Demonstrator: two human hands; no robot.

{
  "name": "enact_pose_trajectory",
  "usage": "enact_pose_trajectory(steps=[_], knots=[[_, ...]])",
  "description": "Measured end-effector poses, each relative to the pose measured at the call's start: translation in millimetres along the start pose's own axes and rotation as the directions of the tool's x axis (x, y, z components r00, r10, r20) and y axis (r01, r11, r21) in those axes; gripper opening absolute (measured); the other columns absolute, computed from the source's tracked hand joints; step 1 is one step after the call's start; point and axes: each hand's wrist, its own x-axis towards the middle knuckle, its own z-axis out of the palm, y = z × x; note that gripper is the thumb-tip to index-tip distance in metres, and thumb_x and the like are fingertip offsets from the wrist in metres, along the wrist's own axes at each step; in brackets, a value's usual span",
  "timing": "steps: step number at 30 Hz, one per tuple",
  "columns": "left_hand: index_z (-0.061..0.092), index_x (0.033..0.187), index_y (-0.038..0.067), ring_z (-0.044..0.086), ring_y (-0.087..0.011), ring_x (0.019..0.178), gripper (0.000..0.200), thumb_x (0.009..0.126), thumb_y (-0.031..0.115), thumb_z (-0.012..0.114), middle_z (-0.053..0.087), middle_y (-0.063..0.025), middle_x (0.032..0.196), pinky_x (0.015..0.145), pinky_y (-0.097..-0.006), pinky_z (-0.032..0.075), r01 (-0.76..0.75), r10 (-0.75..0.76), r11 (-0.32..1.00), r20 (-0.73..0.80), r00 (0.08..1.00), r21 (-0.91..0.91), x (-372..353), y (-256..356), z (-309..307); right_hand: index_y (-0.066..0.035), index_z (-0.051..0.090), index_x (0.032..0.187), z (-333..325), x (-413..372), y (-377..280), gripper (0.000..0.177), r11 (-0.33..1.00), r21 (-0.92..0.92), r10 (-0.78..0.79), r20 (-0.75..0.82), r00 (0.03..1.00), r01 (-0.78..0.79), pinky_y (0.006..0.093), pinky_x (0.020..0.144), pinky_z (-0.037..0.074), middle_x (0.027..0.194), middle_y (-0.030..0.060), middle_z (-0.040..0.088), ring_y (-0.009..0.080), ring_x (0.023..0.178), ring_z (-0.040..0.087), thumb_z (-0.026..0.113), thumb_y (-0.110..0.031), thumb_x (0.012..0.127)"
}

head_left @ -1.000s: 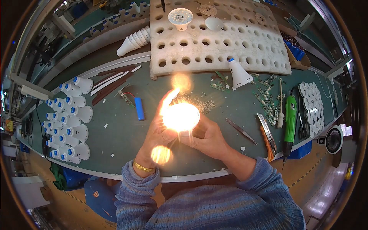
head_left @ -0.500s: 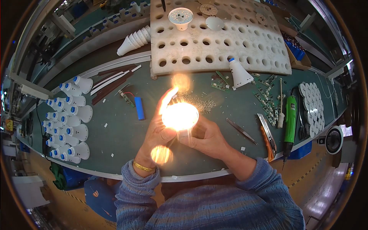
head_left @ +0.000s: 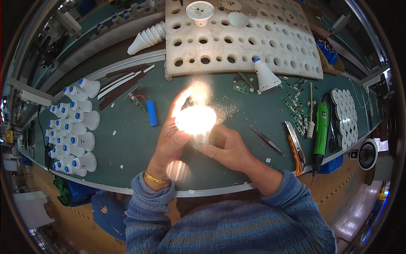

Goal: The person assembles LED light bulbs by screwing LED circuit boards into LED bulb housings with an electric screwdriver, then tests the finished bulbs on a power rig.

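Note:
A brightly lit LED light bulb [head_left: 196, 120] glows over the middle of the green table, its glare hiding the face detail. Its white body narrows downward, toward me. My left hand [head_left: 168, 139] is closed around the left side of the bulb, thumb at the rim and fingers up behind it. The narrow lower end is gripped by my right hand [head_left: 226, 149], thumb across the front. Just behind the bulb lies a heap of tiny pale parts [head_left: 226, 112]. To the left, a blue cylindrical battery [head_left: 152, 113] is wired to a small circuit board [head_left: 138, 103].
White bulb housings [head_left: 86, 142] stand in rows at left. A perforated foam board [head_left: 241, 46] holds another bulb [head_left: 199, 13] at the back. Tweezers [head_left: 267, 140], a utility knife [head_left: 296, 146], a green electric screwdriver [head_left: 321, 131], circuit boards [head_left: 296, 110] and white discs [head_left: 344, 118] lie right.
The lit bulb has tilted, so more of its white lower body shows between my hands. It also sits slightly farther left and higher in view. Both hands keep their hold.

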Motion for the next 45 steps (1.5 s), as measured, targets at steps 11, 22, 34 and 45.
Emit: enact_pose_trajectory(steps=[11, 22, 34, 45], knots=[[0.009, 0.141, -0.007, 0.055, -0.0234, 0.108, 0.108, 0.072, 0.049, 0.071, 0.055, -0.0164, 0.117, 0.095, -0.0329, 0.041, -0.013, 0.014, 1.000, -0.047, 0.999, 0.013, 0.9, -2.8, 0.2, 0.003, 0.049, 0.110, 0.9, 0.1, -1.7, 0.030, 0.999, -0.039, 0.011, 0.021, 1.000, -0.010, 0.0286, 0.073, 0.049, 0.093, 0.0074, 0.058, 0.0152, 0.091, 0.059, 0.059, -0.016, 0.089], [0.009, 0.141, -0.007, 0.053, -0.0221, 0.111, 0.106, 0.074, 0.047, 0.069, 0.053, -0.0160, 0.120, 0.096, -0.0321, 0.040, -0.015, 0.015, 1.000, -0.052, 0.999, -0.001, -1.6, -3.6, 3.2, 0.004, 0.048, 0.114, 1.0, 0.1, -4.6, 0.028, 0.993, -0.049, 0.110, 0.036, 0.993, -0.108, 0.0357, 0.085, 0.050, 0.107, 0.0115, 0.058, 0.0194, 0.096, 0.060, 0.054, -0.010, 0.090], [0.016, 0.142, -0.002, 0.049, -0.0232, 0.115, 0.087, 0.078, 0.032, 0.065, 0.047, -0.0158, 0.126, 0.100, -0.0351, 0.038, -0.058, 0.055, 0.997, -0.052, 0.997, -0.054, -1.0, -7.2, 1.5, 0.004, 0.042, 0.123, 6.6, 0.9, 8.9, 0.037, 0.992, 0.128, 0.027, -0.015, 1.000, -0.025, 0.0377, 0.090, 0.049, 0.118, 0.0135, 0.052, 0.0201, 0.106, 0.055, 0.051, -0.006, 0.089], [0.011, 0.143, -0.002, 0.051, -0.0265, 0.114, 0.094, 0.079, 0.040, 0.064, 0.049, -0.0195, 0.125, 0.098, -0.0367, 0.040, -0.047, 0.032, 0.993, -0.135, 0.990, -0.111, -1.0, -10.2, 3.3, 0.002, 0.027, 0.138, 3.2, 4.1, 4.5, 0.050, 0.966, 0.219, 0.124, 0.077, 0.989, -0.138, 0.0375, 0.087, 0.051, 0.119, 0.0127, 0.046, 0.0186, 0.099, 0.054, 0.045, -0.015, 0.094]])
